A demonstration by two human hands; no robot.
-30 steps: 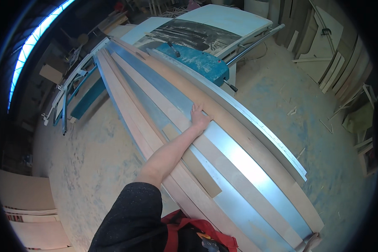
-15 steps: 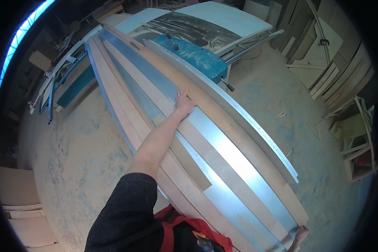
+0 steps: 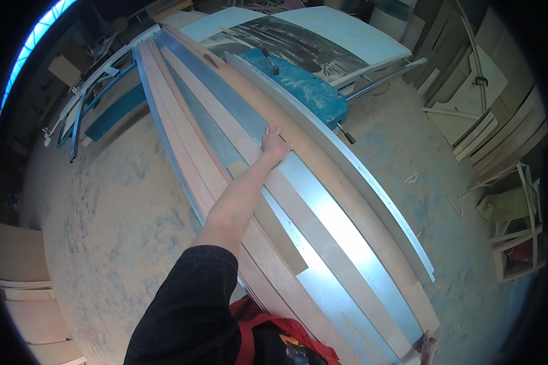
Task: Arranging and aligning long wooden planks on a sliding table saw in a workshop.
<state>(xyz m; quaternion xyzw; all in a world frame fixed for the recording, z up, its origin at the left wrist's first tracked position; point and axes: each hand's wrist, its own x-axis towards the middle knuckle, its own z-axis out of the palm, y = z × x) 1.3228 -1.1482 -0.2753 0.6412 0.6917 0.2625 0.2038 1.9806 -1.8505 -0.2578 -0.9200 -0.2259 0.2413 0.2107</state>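
My left hand (image 3: 276,146) lies on the near edge of a long tan wooden board (image 3: 359,198), fingers somewhat spread, palm over a shiny metal strip (image 3: 329,213). The board runs lengthwise beside a straight metal fence (image 3: 377,198). At the board's near end, my right hand (image 3: 428,349) shows only as a dim sliver at its corner; its fingers are too unclear to read. Under my left forearm lie pale wooden strips (image 3: 195,173) and a short flat tan piece (image 3: 277,234), on a long machine table with metal bands.
A teal machine housing (image 3: 304,85) with black handles sits behind the fence. Beyond it is a dusty dark panel between white tops (image 3: 341,33). Sheets and offcuts lean at the right (image 3: 490,115). More boards are stacked at the lower left (image 3: 27,313). Scraps litter the dusty floor.
The view has swung slightly, shifting the far scene rightward. My left hand stays on the board's edge. Less of my right hand shows at the near end.
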